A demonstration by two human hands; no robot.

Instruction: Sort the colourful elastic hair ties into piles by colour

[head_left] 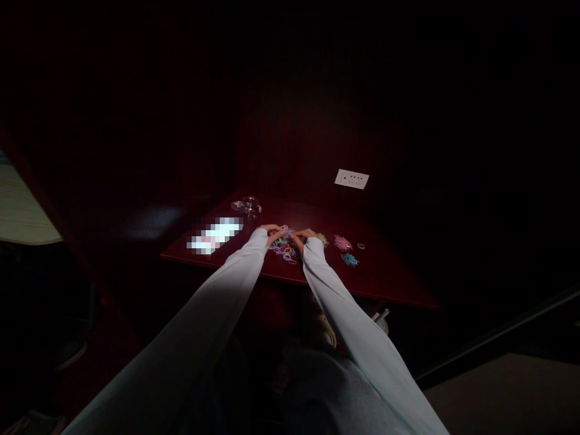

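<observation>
A mixed pile of small coloured rings that look like elastic hair ties (283,248) lies on the dark red desk (290,205). Over its left far side, my left hand (272,230) reaches in with bent fingers drawn together. Opposite it, my right hand (302,234) curves in from the right, its fingers also closed. The fingertips of both hands meet among pale purple rings, too small to tell what each one pinches. Just right of my right hand is a yellowish heap of rings (322,240), partly covered by it.
Further right lie a pink heap (343,243), a blue heap (350,260) and a single ring (361,246). A bright, blurred-out rectangle (215,235) lies at the left. Clear containers (251,206) stand behind it. A wall socket (352,179) is on the back panel.
</observation>
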